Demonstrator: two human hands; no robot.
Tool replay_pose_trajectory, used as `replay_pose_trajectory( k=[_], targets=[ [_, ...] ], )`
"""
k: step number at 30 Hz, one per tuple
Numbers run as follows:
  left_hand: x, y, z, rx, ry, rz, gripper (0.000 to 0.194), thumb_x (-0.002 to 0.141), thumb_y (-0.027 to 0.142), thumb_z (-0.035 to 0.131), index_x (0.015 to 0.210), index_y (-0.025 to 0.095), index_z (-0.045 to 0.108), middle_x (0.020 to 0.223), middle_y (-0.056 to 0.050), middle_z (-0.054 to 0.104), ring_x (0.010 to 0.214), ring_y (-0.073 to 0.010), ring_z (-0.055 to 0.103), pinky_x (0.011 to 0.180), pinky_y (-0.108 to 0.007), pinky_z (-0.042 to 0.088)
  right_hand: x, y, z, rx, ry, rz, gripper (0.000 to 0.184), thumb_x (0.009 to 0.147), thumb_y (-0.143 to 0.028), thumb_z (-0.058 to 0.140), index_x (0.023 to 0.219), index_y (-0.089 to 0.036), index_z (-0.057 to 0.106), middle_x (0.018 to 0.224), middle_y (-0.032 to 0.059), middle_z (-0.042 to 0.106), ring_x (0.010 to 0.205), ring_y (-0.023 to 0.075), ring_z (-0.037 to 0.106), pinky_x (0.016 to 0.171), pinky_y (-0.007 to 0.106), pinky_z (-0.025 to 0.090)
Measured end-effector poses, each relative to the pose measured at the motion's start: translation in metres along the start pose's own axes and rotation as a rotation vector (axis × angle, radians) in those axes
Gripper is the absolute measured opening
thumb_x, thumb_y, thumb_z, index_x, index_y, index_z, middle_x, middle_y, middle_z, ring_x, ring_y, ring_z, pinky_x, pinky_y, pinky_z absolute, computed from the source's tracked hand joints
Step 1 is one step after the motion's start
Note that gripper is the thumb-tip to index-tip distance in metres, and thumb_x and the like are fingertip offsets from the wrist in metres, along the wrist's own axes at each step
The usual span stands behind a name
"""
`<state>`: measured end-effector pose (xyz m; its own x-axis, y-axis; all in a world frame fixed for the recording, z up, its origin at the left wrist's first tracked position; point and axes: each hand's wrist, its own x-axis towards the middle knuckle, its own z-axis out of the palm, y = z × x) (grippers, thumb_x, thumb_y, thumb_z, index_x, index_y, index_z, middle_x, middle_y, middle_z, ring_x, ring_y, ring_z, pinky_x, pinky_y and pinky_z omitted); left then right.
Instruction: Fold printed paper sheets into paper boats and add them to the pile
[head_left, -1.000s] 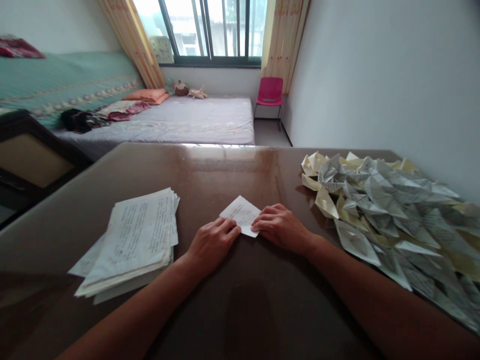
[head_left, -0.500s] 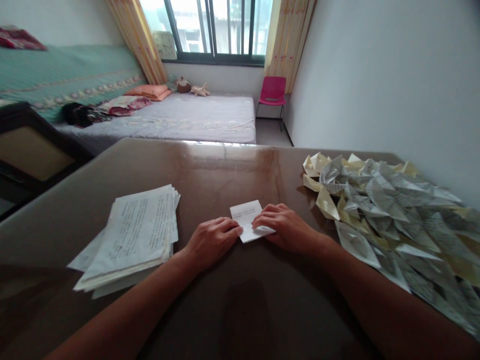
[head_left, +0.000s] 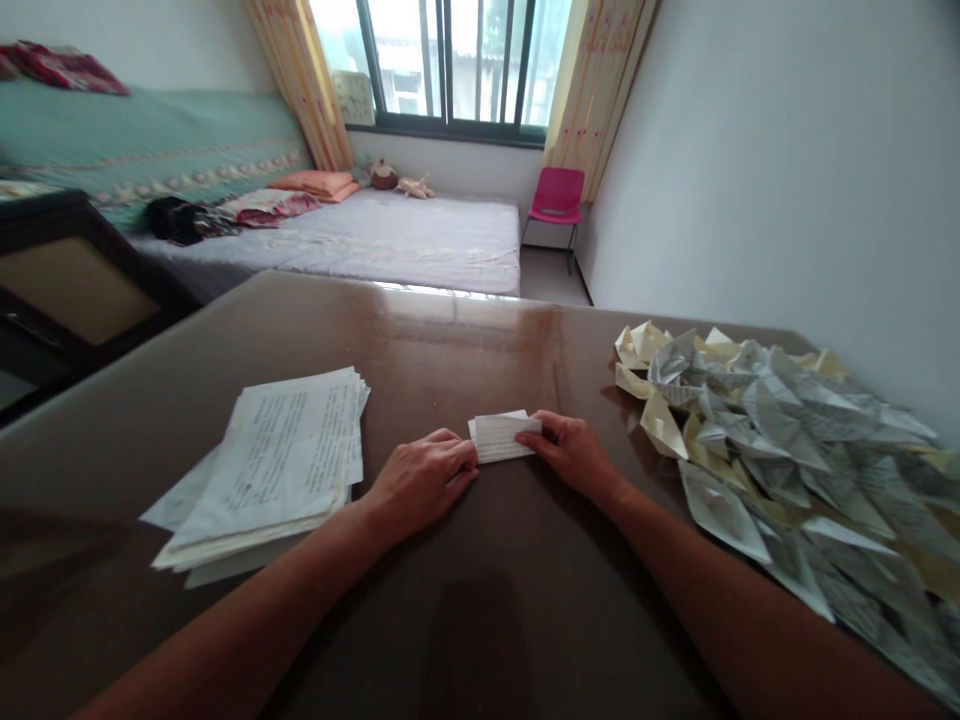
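A small folded sheet of printed paper (head_left: pixel 501 436) lies at the middle of the brown table, its near part turned up into a narrow flap. My right hand (head_left: pixel 574 450) pinches the right end of this paper between thumb and fingers. At its left end, my left hand (head_left: pixel 431 475) is closed, with the fingertips at the paper's edge. To the left rests a stack of printed sheets (head_left: pixel 277 455), loosely piled. Many folded paper boats (head_left: pixel 780 410), white and cream, are heaped on the right.
The glossy brown table (head_left: pixel 420 360) reaches toward a bed (head_left: pixel 420 235) under the window. A white wall (head_left: pixel 765 180) runs along the right side. A pink chair (head_left: pixel 556 195) stands beyond the table, and a dark wooden piece of furniture (head_left: pixel 75 280) stands at the left.
The paper has been folded over from its near side and now looks narrower. My right hand has shifted to its right end and grips it. The camera view has turned slightly left.
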<state>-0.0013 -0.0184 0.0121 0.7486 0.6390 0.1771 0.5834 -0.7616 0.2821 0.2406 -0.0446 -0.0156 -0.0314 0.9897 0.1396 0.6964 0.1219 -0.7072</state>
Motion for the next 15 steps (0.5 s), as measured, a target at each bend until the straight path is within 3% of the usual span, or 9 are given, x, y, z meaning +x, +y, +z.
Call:
replay_pose_trajectory(
  k=[5, 11, 15],
  targets=[
    [-0.002, 0.002, -0.004, 0.05, 0.019, 0.114, 0.027, 0.095, 0.029, 0.04, 0.101, 0.026, 0.067, 0.087, -0.002, 0.069, 0.088, -0.0143, 0.06, 0.068, -0.022, 0.049, 0.003, -0.007, 0.002, -0.182, 0.025, 0.018, 0.028, 0.087, -0.043, 0.053, 0.073, -0.019, 0.059, 0.066, -0.0019, 0.059, 0.06, 0.0121, 0.049, 0.059, 0.023, 0.033],
    [-0.002, 0.005, -0.004, 0.072, -0.014, 0.076, 0.028, 0.095, 0.028, 0.04, 0.103, 0.026, 0.067, 0.089, -0.002, 0.069, 0.088, -0.0159, 0.06, 0.066, -0.023, 0.049, 0.018, -0.015, -0.003, -0.354, -0.097, -0.003, 0.029, 0.085, -0.043, 0.057, 0.068, -0.02, 0.053, 0.066, -0.0021, 0.058, 0.057, 0.0116, 0.047, 0.054, 0.024, 0.024],
    [-0.001, 0.006, -0.003, 0.087, -0.027, 0.053, 0.027, 0.094, 0.028, 0.041, 0.105, 0.026, 0.066, 0.092, -0.002, 0.069, 0.089, -0.0174, 0.06, 0.064, -0.025, 0.049, 0.019, -0.012, 0.003, -0.428, -0.017, -0.031, 0.031, 0.085, -0.047, 0.055, 0.07, -0.02, 0.054, 0.068, -0.0015, 0.058, 0.058, 0.0122, 0.047, 0.054, 0.025, 0.024]
  ],
)
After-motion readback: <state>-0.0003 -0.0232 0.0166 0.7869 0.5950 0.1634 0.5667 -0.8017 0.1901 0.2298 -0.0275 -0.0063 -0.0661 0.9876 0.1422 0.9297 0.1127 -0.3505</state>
